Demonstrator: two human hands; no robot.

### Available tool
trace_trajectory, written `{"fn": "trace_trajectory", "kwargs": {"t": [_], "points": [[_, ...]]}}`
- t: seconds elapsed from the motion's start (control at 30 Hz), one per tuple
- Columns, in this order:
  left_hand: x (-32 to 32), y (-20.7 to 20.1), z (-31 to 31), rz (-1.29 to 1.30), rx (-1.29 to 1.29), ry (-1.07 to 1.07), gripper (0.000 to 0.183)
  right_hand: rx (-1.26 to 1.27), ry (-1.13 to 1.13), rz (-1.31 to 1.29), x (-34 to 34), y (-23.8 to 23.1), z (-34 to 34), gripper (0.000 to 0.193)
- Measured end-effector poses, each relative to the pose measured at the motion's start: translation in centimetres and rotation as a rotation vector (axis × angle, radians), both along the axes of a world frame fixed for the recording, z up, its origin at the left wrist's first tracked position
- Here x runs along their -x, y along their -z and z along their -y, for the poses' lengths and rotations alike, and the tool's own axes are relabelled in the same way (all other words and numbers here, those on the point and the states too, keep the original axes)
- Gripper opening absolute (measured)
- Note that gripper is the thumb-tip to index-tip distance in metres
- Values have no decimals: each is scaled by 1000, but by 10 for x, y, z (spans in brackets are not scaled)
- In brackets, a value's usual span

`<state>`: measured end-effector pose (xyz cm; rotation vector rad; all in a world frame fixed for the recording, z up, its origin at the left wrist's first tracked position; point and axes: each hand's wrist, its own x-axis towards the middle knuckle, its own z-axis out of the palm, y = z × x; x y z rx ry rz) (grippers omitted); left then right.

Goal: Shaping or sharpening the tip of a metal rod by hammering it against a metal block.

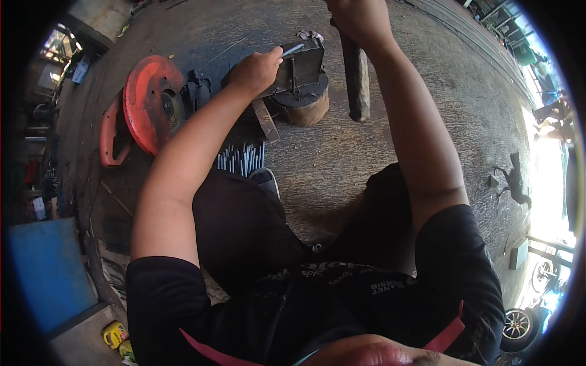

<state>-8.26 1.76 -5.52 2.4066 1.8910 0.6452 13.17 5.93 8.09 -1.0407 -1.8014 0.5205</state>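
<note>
Here the thin grey metal rod point(293, 49) lies across the dark anvil block point(303, 66).

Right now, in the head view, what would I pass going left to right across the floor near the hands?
Blue board → red cut-off saw → left hand holding a thin metal rod → dark metal block on its stump → hammer in the right hand.

My left hand point(255, 70) holds a short rod point(292, 49) on the metal block point(303, 66) atop the stump point(307, 108) ahead of me, my right hand point(360, 18) lifts the hammer point(356, 76) just right of it, the cut-off saw point(148, 104) sits left, and rods point(240, 160) lie before my shoe point(265, 179).
</note>
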Motion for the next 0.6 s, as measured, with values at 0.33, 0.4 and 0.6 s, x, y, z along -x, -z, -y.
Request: {"fn": "trace_trajectory", "kwargs": {"t": [0.33, 0.4, 0.6], "points": [[0, -10, 2, -92, 77, -157, 18, 530, -14, 605, -5, 75, -32, 43], [-4, -11, -2, -102, 79, -151, 18, 381, 80, 378, -6, 64, -35, 43], [-15, -7, 1, 84, 104, -171, 25, -96, 48, -120, -8, -4, -9, 28]]}}
